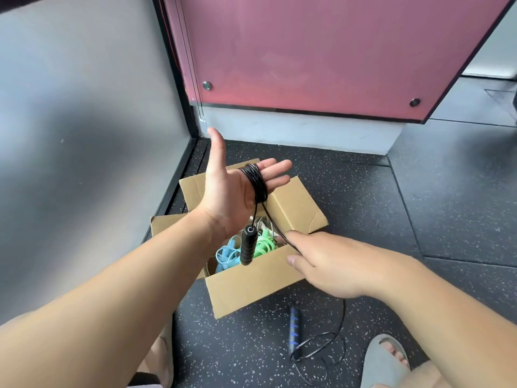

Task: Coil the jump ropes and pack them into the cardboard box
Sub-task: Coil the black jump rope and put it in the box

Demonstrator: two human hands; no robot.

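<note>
The black jump rope (pixel 253 179) is coiled round the flat, open left hand (pixel 229 191) above the cardboard box (pixel 251 284), its free strand slanting down-right to the right hand (pixel 330 264), which pinches it.

The cardboard box (pixel 251 284) is matt brown paperboard, the black rope (pixel 254 180) a smooth glossy plastic-looking cord, its handle (pixel 247 247) matt and ribbed, the floor (pixel 391 205) matt, grainy, speckled and rubber-like, the pink panel (pixel 307 51) smooth with shiny metal bolts (pixel 207 85).

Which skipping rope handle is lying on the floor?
The blue-banded handle, beside the cardboard box. The all-black handle hangs from the cord wound round the left hand.
</note>
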